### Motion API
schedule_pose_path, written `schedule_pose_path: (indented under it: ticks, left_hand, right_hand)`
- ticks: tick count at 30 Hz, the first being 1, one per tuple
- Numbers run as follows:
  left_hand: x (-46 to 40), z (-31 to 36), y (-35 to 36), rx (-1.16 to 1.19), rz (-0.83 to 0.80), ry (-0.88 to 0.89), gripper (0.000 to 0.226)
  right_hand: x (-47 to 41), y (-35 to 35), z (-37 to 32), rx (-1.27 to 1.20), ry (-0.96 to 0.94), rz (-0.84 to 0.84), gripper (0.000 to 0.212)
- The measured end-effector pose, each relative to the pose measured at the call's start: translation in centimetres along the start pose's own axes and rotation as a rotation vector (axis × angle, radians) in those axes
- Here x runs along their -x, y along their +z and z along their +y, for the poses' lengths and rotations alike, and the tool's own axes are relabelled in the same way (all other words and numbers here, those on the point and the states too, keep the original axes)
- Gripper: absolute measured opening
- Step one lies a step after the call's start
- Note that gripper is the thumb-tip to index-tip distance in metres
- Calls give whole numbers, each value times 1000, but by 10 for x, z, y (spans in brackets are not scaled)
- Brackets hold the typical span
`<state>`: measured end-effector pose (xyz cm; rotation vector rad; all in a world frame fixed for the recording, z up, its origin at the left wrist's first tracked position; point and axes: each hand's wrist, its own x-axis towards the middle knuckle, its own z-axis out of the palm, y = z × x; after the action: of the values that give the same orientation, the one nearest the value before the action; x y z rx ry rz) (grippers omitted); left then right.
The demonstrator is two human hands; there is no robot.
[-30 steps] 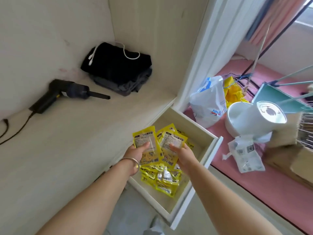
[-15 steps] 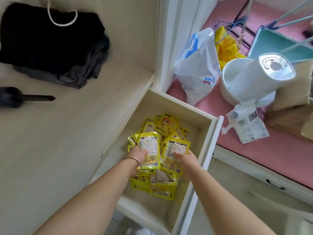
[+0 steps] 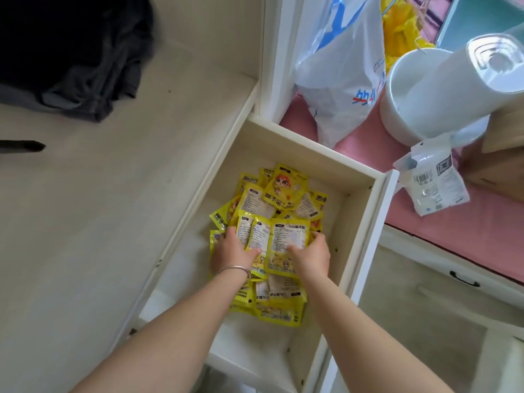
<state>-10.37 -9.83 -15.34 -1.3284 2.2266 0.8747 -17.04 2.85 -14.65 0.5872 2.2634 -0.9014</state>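
Note:
An open white drawer [image 3: 365, 222] holds a heap of several yellow hand-warmer packets [image 3: 283, 191]. My left hand [image 3: 231, 251], with a silver bangle at the wrist, grips a few packets [image 3: 253, 234] by their lower edge. My right hand [image 3: 310, 255] grips another yellow packet [image 3: 289, 236] with its printed back facing up. Both hands are low inside the drawer, right on top of the heap. More packets lie under my forearms toward the drawer's front.
A pale wooden surface [image 3: 99, 222] runs along the left, with folded black and grey clothes [image 3: 71, 52] on it. On the pink surface at right stand a white plastic bag [image 3: 340, 66], a white appliance in a bowl [image 3: 439, 89] and a clear packet [image 3: 433, 180].
My hands have moved down from above the drawer into it, carrying their packets onto the heap. The camera has tilted down toward the drawer.

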Motion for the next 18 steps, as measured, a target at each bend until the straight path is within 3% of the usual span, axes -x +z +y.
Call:
schedule_pose_path:
  ticks: [7,12,18]
  left_hand:
    - [13,-10,-23,81,156,68,57]
    - [44,-13,-50,299,170,200,44]
    - [112,-50,-92,580,491,169,39]
  right_hand:
    - [21,-12,-15,411,-358,151,53]
    - [63,-12,-43,396,-618,17,52]
    - [151,7,-62,348,-1049,-161,58]
